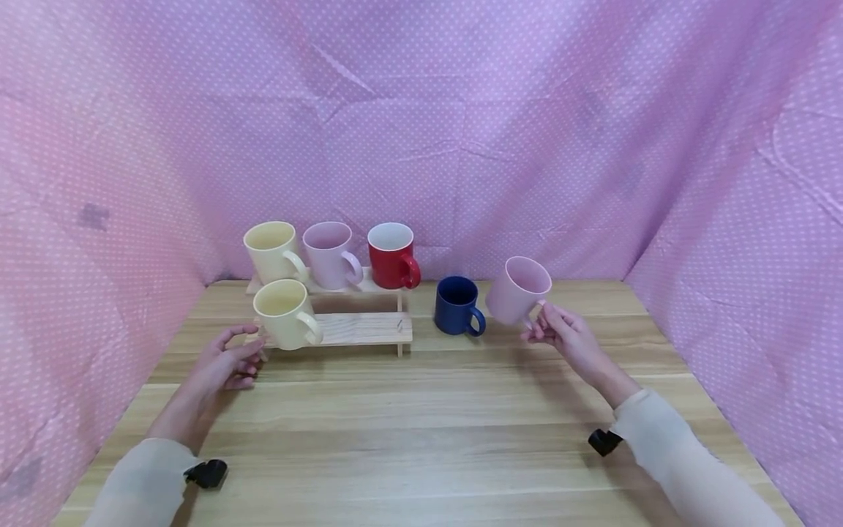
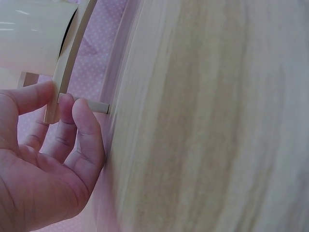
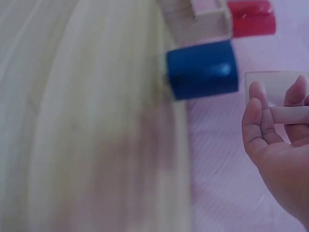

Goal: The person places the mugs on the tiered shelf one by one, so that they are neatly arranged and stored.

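Observation:
My right hand (image 1: 565, 338) grips a pink mug (image 1: 512, 293) by its handle and holds it tilted above the table. In the right wrist view, fingers (image 3: 264, 130) wrap about the pale handle (image 3: 288, 115). A dark blue mug (image 1: 454, 311) stands upright just left of it. On the left, my left hand (image 1: 227, 360) holds the end of the wooden two-step rack (image 1: 358, 329). The left wrist view has the thumb on the shelf board (image 2: 72, 63) and fingers beneath, by the leg. A cream mug (image 1: 283, 318) sits on that lower step, near this hand.
On the rack's upper step stand another cream mug (image 1: 268, 256), a second pink mug (image 1: 327, 260) and a red mug (image 1: 390, 263) with a white inside. Pink dotted cloth (image 1: 421, 161) hangs behind and at both sides of the wooden table (image 1: 395, 439).

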A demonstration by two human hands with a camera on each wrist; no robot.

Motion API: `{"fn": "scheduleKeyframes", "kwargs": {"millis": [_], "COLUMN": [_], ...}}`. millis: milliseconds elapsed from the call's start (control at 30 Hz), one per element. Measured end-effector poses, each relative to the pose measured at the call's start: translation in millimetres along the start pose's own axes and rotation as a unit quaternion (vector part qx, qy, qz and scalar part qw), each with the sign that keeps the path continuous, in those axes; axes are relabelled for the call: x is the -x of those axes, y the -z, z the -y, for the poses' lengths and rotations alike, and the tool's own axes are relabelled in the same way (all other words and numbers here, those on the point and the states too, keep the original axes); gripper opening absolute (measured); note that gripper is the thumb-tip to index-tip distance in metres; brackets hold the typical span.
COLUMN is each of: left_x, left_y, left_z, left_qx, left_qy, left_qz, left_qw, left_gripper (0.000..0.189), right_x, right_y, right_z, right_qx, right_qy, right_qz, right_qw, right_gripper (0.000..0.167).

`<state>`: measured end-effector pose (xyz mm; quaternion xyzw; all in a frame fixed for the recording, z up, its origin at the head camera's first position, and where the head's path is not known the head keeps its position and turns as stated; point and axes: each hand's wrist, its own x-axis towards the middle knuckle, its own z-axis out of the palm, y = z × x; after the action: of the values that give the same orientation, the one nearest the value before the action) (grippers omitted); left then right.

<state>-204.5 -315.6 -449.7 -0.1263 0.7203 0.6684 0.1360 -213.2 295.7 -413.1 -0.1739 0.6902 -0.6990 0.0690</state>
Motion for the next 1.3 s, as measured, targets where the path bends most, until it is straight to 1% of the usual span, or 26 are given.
{"fn": "scheduleKeyframes", "kwargs": {"millis": [233,333,467,633,733,867,1033,1167,1300], "left_x": [-0.9,-0.7,0.6,1.4,1.7,2.4,2.1,1.8,2.7], "left_y": [2.1,2.4,4.2,4.7,3.5,2.3,0.2,-2.5,-1.2], "left_z": [0.6,-0.5,-2.6,-1.6,-0.3,0.0,1.5,3.7,3.0], "left_qx": [0.007,0.007,0.005,0.004,0.003,0.003,-0.002,-0.006,0.0], "left_qy": [0.001,-0.001,-0.01,-0.007,-0.005,-0.004,-0.01,-0.009,-0.007], "left_qz": [0.008,0.011,0.014,0.01,0.01,0.014,0.008,0.013,0.005], "left_qw": [0.9999,0.9999,0.9998,0.9999,0.9999,0.9999,0.9999,0.9999,1.0], "left_gripper": [0.033,0.035,0.034,0.032,0.033,0.034,0.034,0.034,0.037], "right_x": [0.2,-1.1,-6.5,-14.4,-18.3,-25.3,-36.0,-42.6,-50.5], "right_y": [-20,-29,-43,-61,-73,-89,-109,-121,-135], "right_z": [30,39,47,48,47,46,45,44,41], "right_qx": [0.02,0.027,0.02,0.016,0.021,0.017,0.012,0.018,0.027], "right_qy": [0.004,0.001,0.006,0.019,0.02,0.017,0.008,-0.002,-0.008], "right_qz": [0.03,0.043,0.069,0.101,0.112,0.122,0.13,0.137,0.147], "right_qw": [0.9994,0.9987,0.9974,0.9946,0.9933,0.9922,0.9914,0.9905,0.9888], "right_gripper": [0.043,0.044,0.044,0.043,0.042,0.041,0.041,0.042,0.042]}}
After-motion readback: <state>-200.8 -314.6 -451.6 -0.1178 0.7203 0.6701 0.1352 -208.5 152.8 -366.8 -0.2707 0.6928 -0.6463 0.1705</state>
